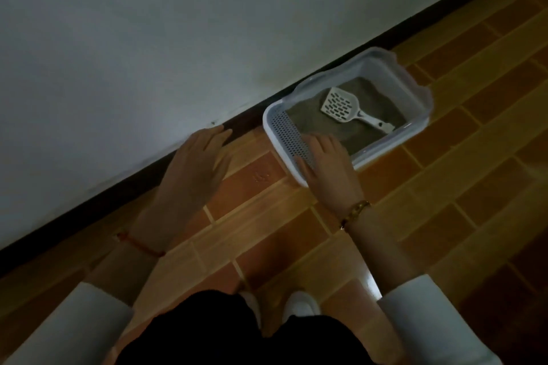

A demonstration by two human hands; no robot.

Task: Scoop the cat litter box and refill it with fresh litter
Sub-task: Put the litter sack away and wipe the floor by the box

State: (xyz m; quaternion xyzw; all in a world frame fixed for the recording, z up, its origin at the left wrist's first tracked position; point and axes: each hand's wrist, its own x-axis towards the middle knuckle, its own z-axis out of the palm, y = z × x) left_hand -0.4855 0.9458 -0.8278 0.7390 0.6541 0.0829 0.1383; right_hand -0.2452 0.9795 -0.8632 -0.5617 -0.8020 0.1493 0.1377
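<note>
Scooping not yet begun at the litter box (pixel 415 133) on the floor (pixel 444 216) against the wall.

The scoop (pixel 344 106) lies untouched on grey litter. Right hand (pixel 327 170) rests spread on the box's perforated near rim; left hand (pixel 197 163) hovers open, empty. No fresh litter visible.

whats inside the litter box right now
Grey litter fills the litter box, with a white slotted scoop lying on top. The right hand covers part of the perforated near end. Anything buried in the litter can't be seen.

Litter box (pixel 413 130): white, perforated near panel. Litter (pixel 326 124): grey. Scoop (pixel 341 104): white, slotted; floor (pixel 444 187): orange-brown brick-pattern tiles.
</note>
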